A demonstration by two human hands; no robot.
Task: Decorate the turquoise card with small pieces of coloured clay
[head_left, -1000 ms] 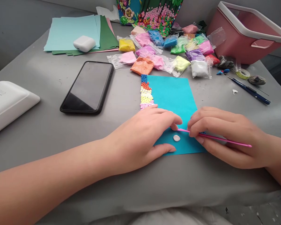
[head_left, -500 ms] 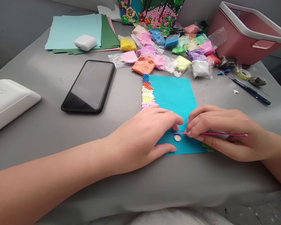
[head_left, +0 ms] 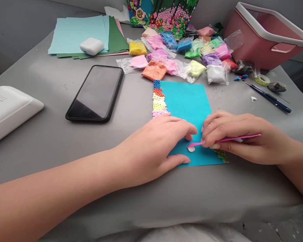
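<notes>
A blue sheet of card (head_left: 184,101) lies in front of me, with small clay rings (head_left: 159,101) in coloured bands down its left edge. More green and red clay bits (head_left: 221,155) sit at its lower right corner, partly under my right hand. My left hand (head_left: 164,144) rests on the card's lower left, fingers apart, holding nothing. Pinched in my right hand (head_left: 234,136) is a thin pink clay modelling tool (head_left: 249,136). Its flat tip touches the upper edge of a small, flattened white clay piece (head_left: 191,149) on the card. Something whitish shows behind the tool at my right hand.
Bags of coloured clay (head_left: 155,70) are spread behind the card. A phone (head_left: 96,94), an earbud case (head_left: 92,46) on paper sheets (head_left: 78,32) and a white device (head_left: 12,112) lie leftward. At right are a pink bin (head_left: 255,40) and a dark blue craft knife (head_left: 270,97).
My right hand has shifted slightly upward and turned the tool, so its tip now dips onto the white clay and its back end points higher. My left hand stays in place.
</notes>
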